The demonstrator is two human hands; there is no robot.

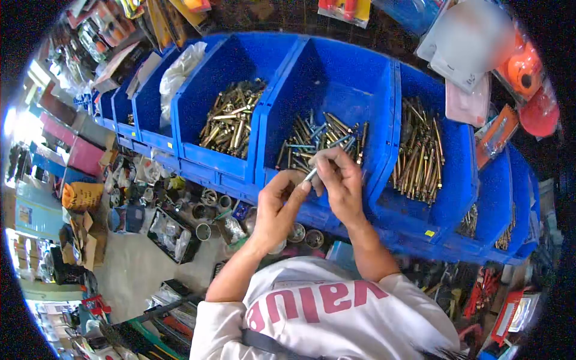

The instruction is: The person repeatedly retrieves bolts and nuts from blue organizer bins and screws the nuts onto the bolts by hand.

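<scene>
My left hand (278, 210) and my right hand (339, 183) meet in front of the middle blue bin (351, 60). Between their fingertips is a slim, silvery bolt (311, 174), tilted and partly covered by the fingers. The left thumb and fingers pinch its lower end. Right-hand fingers close round the other end, where its shape is hidden. Behind the hands, a loose heap of anchor bolts (336, 127), brassy with some bluish ones, lies in the bin.
More brassy bolts fill the bin on the left (234, 117) and the bin on the right (418, 150). A plastic bag (180, 75) hangs in a farther bin. Packaged goods hang above. Below stand rolls and a black crate (172, 235) on the floor.
</scene>
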